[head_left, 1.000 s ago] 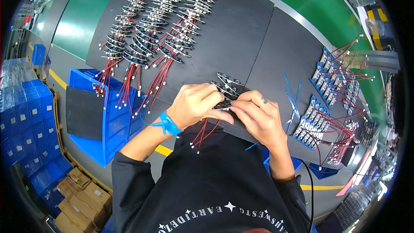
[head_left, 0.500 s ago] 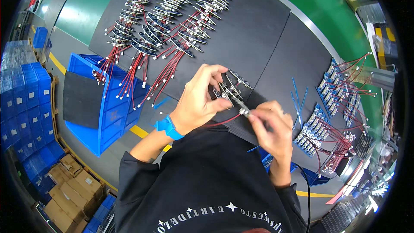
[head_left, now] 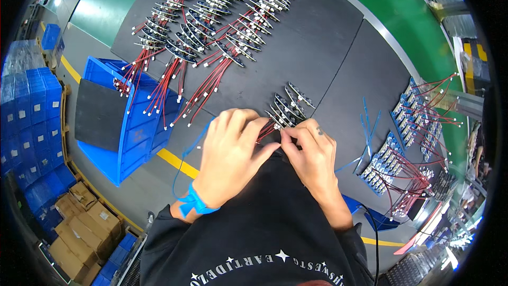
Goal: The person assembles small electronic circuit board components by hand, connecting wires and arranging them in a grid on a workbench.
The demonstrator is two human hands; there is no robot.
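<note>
- We take the bundle of small circuit boards (head_left: 288, 107) at the near edge of the black table (head_left: 338, 58) as our landmark; everything else is placed against it.
- Our left hand (head_left: 233, 153) sits just beside the bundle on its near left, fingers curled and clenched around the red lead wires (head_left: 266, 131) that run out of the boards.
- Our right hand (head_left: 312, 153) is just near of the bundle, thumb and forefinger pinched together on the wire ends where they meet the left hand; what exactly sits between the fingertips is too small to tell.
- The boards themselves lie fanned on the table, touching one another, with their wires pulled toward us.
- We judge the step in hand to be gathering or sorting the wires of this one bundle, the boards not yet lifted clear.
- The next move, as we read it, calls for a steady pinch and a gentle pull, so that the thin wires do not snag on neighbouring boards.
- Far beyond the bundle, rows of finished boards with red wires (head_left: 211, 26) lie laid out.
- To the bundle's left a blue crate (head_left: 124, 132) stands off the table's edge.
- To its right lie blue cable ties (head_left: 368, 122).
- A blue wrist strap (head_left: 194, 201) circles our left wrist.
</note>
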